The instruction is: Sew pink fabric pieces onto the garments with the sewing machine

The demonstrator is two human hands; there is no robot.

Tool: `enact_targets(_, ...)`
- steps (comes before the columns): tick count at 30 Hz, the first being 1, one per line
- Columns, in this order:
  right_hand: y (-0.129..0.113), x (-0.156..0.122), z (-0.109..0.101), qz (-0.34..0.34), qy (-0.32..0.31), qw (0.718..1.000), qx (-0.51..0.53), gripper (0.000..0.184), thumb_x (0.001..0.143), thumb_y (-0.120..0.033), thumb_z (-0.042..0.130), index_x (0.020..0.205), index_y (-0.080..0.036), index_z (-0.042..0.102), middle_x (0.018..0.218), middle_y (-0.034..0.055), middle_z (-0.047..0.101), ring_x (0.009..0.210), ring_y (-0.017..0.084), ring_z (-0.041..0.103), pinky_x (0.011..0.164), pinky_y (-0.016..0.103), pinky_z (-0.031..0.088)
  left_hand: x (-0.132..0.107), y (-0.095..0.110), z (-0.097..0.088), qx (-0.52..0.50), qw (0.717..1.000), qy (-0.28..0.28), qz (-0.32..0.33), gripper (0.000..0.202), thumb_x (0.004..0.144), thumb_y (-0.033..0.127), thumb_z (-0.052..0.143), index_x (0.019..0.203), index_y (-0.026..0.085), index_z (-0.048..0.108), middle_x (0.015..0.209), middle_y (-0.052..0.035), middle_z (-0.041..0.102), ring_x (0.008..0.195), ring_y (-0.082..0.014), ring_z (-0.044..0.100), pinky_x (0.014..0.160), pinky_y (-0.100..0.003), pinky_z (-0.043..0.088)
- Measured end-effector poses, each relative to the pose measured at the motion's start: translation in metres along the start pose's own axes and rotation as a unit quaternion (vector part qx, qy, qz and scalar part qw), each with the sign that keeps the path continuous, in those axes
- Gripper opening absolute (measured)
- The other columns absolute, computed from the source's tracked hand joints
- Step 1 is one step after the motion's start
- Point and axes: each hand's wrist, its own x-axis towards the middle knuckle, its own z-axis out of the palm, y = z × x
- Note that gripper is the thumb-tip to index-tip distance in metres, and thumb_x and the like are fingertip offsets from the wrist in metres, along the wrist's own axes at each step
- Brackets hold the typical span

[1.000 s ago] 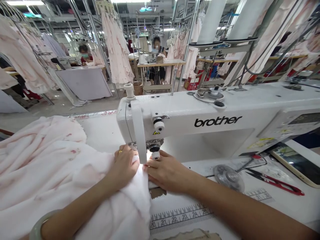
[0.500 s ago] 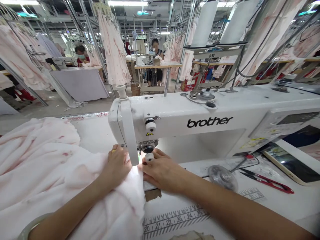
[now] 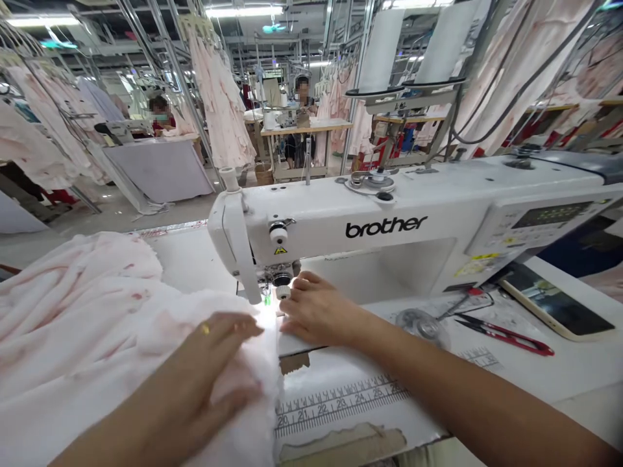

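White plush fabric with pinkish marks (image 3: 117, 324) lies in folds on the left, its edge running up to the lit needle area of a white Brother sewing machine (image 3: 311, 217). Over the fabric, my left hand (image 3: 209, 363) has its fingers stretched forward and the thumb apart, slightly blurred. My right hand (image 3: 324, 311) is just right of the presser foot (image 3: 267, 298), fingers bent together by the white knob (image 3: 283, 292). What its fingertips pinch, if anything, is hidden.
Right of the needle lie a clear plastic disc (image 3: 423, 324), red-handled thread snips (image 3: 509, 334) and a phone (image 3: 557, 298). A printed ruler (image 3: 341, 405) runs along the table front. Thread cones (image 3: 382, 48) stand behind the machine; people sew farther back among hanging garments (image 3: 217, 97).
My left hand has left the needle area, drawn back toward me over the fabric, and its fingers have spread. My right hand stays beside the presser foot. The view has shifted slightly.
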Motion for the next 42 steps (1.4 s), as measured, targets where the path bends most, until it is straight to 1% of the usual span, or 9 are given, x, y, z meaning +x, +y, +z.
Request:
enact_targets(3, -0.003, -0.001, -0.003, -0.132, -0.016, 0.991, 0.011, 0.033, 0.095, -0.049, 0.059, 0.086, -0.017, 0.060, 0.082, 0.0013, 0.062, 0.079, 0.018, 0.051, 0.082, 0.033, 0.038, -0.027, 0.012, 0.015, 0.007, 1.000, -0.004, 0.028, 0.043, 0.084, 0.044, 0.063, 0.125, 0.037, 0.057, 0.114, -0.0023, 0.068, 0.098, -0.0254, 0.065, 0.078, -0.032, 0.053)
enact_targets(6, -0.017, -0.002, -0.006, -0.227, 0.001, 0.974, 0.005, 0.033, 0.097, -0.048, 0.056, 0.085, -0.017, 0.060, 0.080, 0.0022, 0.059, 0.077, 0.019, 0.050, 0.074, 0.033, 0.038, -0.030, 0.012, 0.020, -0.044, 0.996, -0.017, -0.069, 0.019, 0.093, 0.033, 0.048, 0.102, 0.031, 0.065, 0.088, -0.0002, 0.069, 0.077, -0.0175, 0.066, 0.067, -0.025, 0.052)
enact_targets(11, -0.053, -0.003, -0.007, -0.313, 0.101, 0.944, -0.009, 0.020, 0.100, -0.018, 0.046, 0.095, -0.012, 0.065, 0.091, 0.0078, 0.061, 0.084, 0.019, 0.054, 0.073, 0.032, 0.041, -0.016, -0.003, -0.009, -0.106, 0.986, 0.017, -0.129, 0.030, 0.096, 0.041, 0.042, 0.078, 0.023, 0.058, 0.075, -0.0001, 0.061, 0.068, -0.0150, 0.059, 0.061, -0.023, 0.049)
enact_targets(14, -0.065, -0.002, 0.001, -0.313, 0.121, 0.942, -0.021, 0.019, 0.093, -0.009, 0.048, 0.085, -0.009, 0.065, 0.081, 0.0082, 0.061, 0.074, 0.018, 0.056, 0.067, 0.031, 0.042, -0.011, -0.010, -0.019, -0.071, 0.994, 0.044, -0.069, 0.020, 0.094, 0.037, 0.047, 0.094, 0.023, 0.061, 0.106, -0.0035, 0.065, 0.093, -0.0170, 0.063, 0.076, -0.023, 0.053)
enact_targets(17, -0.064, -0.003, 0.007, -0.296, 0.150, 0.943, -0.002, 0.020, 0.089, -0.007, 0.051, 0.073, -0.012, 0.061, 0.067, 0.0021, 0.055, 0.061, 0.015, 0.053, 0.058, 0.029, 0.040, -0.010, -0.011, -0.010, -0.024, 0.999, 0.029, 0.015, 0.019, 0.093, 0.030, 0.049, 0.106, 0.025, 0.062, 0.134, -0.0036, 0.057, 0.122, -0.0200, 0.055, 0.098, -0.028, 0.049)
enact_targets(22, -0.054, -0.007, 0.008, -0.275, 0.163, 0.947, 0.033, 0.019, 0.089, -0.009, 0.053, 0.072, -0.016, 0.058, 0.066, -0.0012, 0.054, 0.063, 0.014, 0.054, 0.058, 0.028, 0.041, -0.011, -0.005, 0.018, 0.031, 0.993, -0.001, 0.117, 0.043, 0.092, 0.023, 0.049, 0.135, 0.028, 0.048, 0.133, -0.0016, 0.062, 0.128, -0.0179, 0.054, 0.117, -0.034, 0.032)
enact_targets(26, -0.052, -0.008, 0.008, -0.275, 0.103, 0.955, 0.034, 0.018, 0.090, -0.013, 0.054, 0.073, -0.017, 0.058, 0.068, -0.0013, 0.057, 0.065, 0.014, 0.055, 0.058, 0.029, 0.041, -0.012, -0.005, 0.031, 0.019, 0.995, 0.019, 0.095, 0.040, 0.094, 0.022, 0.046, 0.134, 0.027, 0.048, 0.133, -0.0026, 0.063, 0.123, -0.0176, 0.057, 0.117, -0.036, 0.032)
enact_targets(34, -0.050, -0.008, 0.011, -0.242, 0.075, 0.967, 0.026, 0.021, 0.093, -0.014, 0.051, 0.073, -0.017, 0.057, 0.070, -0.0005, 0.059, 0.065, 0.013, 0.053, 0.057, 0.028, 0.040, -0.004, -0.009, 0.034, 0.024, 0.993, 0.018, 0.112, 0.040, 0.093, 0.017, 0.044, 0.132, 0.022, 0.047, 0.123, -0.0064, 0.066, 0.117, -0.0194, 0.059, 0.107, -0.035, 0.044)
enact_targets(42, -0.028, -0.003, 0.008, -0.149, 0.022, 0.989, 0.002, 0.013, 0.097, -0.013, 0.051, 0.086, -0.014, 0.058, 0.081, 0.0009, 0.061, 0.071, 0.015, 0.052, 0.067, 0.029, 0.042, 0.038, -0.022, 0.021, 0.014, 0.995, -0.042, 0.084, 0.027, 0.096, 0.020, 0.033, 0.098, 0.020, 0.059, 0.096, -0.0059, 0.069, 0.092, -0.0209, 0.063, 0.087, -0.038, 0.049)
